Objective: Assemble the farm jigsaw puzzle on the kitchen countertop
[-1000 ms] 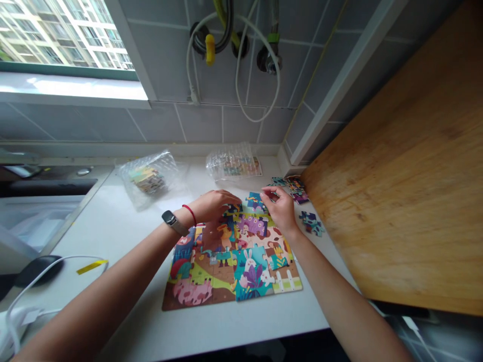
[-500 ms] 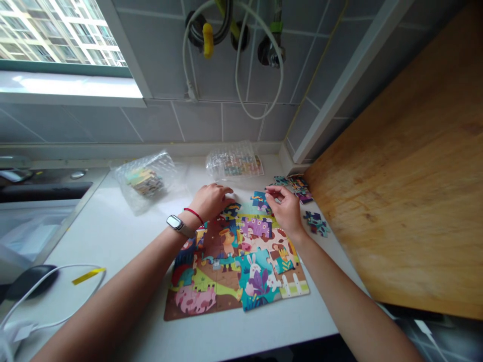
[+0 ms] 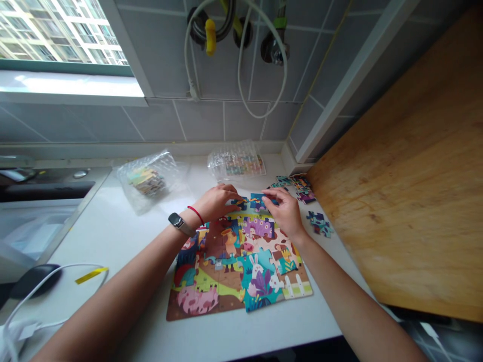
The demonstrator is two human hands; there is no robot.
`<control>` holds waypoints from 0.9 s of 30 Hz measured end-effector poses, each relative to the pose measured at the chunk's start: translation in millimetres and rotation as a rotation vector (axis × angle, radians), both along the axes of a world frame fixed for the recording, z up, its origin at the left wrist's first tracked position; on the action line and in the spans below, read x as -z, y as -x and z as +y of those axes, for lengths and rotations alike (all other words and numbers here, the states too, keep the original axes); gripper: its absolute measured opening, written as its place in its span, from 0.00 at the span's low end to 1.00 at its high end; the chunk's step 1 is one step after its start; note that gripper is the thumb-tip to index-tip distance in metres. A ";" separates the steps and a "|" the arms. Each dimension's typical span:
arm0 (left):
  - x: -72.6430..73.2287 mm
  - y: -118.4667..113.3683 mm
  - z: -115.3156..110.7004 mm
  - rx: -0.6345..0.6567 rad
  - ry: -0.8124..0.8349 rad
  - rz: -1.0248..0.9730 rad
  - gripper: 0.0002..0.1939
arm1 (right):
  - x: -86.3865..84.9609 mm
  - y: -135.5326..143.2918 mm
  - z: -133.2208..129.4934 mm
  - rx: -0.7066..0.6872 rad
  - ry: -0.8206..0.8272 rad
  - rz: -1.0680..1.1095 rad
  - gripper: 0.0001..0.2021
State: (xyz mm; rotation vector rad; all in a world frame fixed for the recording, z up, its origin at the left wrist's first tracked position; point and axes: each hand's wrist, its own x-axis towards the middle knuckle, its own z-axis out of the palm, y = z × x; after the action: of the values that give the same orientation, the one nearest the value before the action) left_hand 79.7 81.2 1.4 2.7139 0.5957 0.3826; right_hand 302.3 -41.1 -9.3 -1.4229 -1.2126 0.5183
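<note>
A colourful farm-animal puzzle (image 3: pixel 204 299) lies on the white counter, with teal and blue pieces laid over parts of it. At its top edge my left hand (image 3: pixel 219 201), wearing a red string and a watch at the wrist, has its fingers closed on a dark blue puzzle piece (image 3: pixel 240 204). Just to the right, my right hand (image 3: pixel 284 208) pinches joined blue puzzle pieces (image 3: pixel 257 200). A narrow gap separates the two held parts. Fingers cover some of each.
Loose pieces (image 3: pixel 304 190) lie at the back right, with a small joined group (image 3: pixel 319 224) nearer. Two clear plastic bags (image 3: pixel 145 181) (image 3: pixel 241 161) sit along the back. A wooden board (image 3: pixel 407 191) borders the right side; a white cable (image 3: pixel 56 266) loops at the left.
The dark blue piece under my left hand has moved right, and the pieces in my right hand have turned straighter. The gap between them is smaller.
</note>
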 end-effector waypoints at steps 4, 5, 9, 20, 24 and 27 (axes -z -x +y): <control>-0.4 -5.6 -9.1 -0.026 -0.065 0.020 0.12 | 1.3 1.2 -2.1 -0.016 -0.015 -0.195 0.09; -1.2 -6.1 -10.0 -0.026 -0.074 0.028 0.12 | 2.5 1.7 -2.7 -0.028 -0.017 -0.242 0.09; -5.0 -5.8 -10.4 -0.014 -0.085 0.034 0.14 | 10.2 1.5 -2.9 -0.063 -0.006 -0.394 0.11; -4.8 -4.7 -9.1 -0.002 -0.086 0.083 0.14 | 7.3 -0.1 -3.5 -0.225 0.057 -0.676 0.15; -6.1 -2.3 -7.0 0.017 -0.073 0.095 0.14 | 11.9 -0.1 -3.2 -0.222 0.094 -0.691 0.12; -6.1 -1.1 -5.4 0.033 -0.077 0.098 0.13 | 13.8 -0.7 -3.3 -0.195 0.111 -0.696 0.12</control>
State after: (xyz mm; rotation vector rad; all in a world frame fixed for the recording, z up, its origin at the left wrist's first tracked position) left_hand 80.8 75.8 7.5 2.8255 0.5724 0.2700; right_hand 302.9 -44.4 -23.1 -1.6513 -1.9111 0.2176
